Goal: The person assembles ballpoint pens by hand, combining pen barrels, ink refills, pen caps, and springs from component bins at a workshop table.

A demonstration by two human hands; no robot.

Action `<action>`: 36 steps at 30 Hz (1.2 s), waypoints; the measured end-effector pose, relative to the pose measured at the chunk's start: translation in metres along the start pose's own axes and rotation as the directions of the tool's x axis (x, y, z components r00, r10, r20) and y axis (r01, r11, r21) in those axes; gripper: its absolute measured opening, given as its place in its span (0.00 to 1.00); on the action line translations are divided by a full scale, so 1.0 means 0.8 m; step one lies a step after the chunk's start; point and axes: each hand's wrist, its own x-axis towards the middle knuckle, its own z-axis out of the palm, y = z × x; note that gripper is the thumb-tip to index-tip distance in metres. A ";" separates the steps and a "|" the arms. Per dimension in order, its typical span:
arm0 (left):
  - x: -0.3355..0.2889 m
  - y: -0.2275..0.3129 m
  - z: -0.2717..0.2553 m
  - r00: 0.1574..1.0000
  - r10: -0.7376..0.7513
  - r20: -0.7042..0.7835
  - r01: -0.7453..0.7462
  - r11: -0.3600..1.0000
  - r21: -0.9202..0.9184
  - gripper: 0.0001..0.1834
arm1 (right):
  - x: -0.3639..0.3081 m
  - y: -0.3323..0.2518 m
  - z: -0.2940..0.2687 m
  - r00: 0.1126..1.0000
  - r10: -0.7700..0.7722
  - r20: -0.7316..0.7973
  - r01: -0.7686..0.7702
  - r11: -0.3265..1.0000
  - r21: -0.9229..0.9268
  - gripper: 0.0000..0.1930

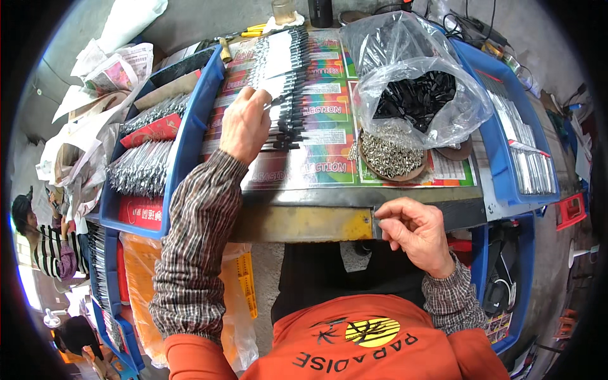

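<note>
Dark capitals reaching me upside down on the orange shirt (430,326), curving by a yellow disc (373,332), white capitals I make out on the colourful sheets (329,177), pale characters on the red card (140,212) in the left blue bin (195,130)

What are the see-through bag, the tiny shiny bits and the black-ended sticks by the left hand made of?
See-through bag: thin, glossy plastic, it seems; it's clear and crinkled.
Tiny shiny bits: probably polished metal, since they glint silvery, or coated plastic.
Black-ended sticks: perhaps smooth plastic, as the dark ends gleam a little.
</note>
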 end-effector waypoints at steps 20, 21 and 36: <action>0.084 -0.042 0.082 0.993 -0.098 0.058 0.093 0.992 0.081 0.10 | -0.003 0.005 -0.010 0.982 -0.183 0.053 0.188 0.974 -0.125 0.09; 0.084 -0.043 0.083 0.995 -0.087 0.055 0.081 0.992 0.096 0.10 | -0.003 0.005 -0.010 0.979 -0.195 0.056 0.201 0.970 -0.138 0.09; 0.062 -0.024 0.042 0.998 -0.057 0.017 0.054 0.986 0.155 0.09 | -0.002 0.004 0.002 0.976 -0.216 0.035 0.218 0.966 -0.140 0.08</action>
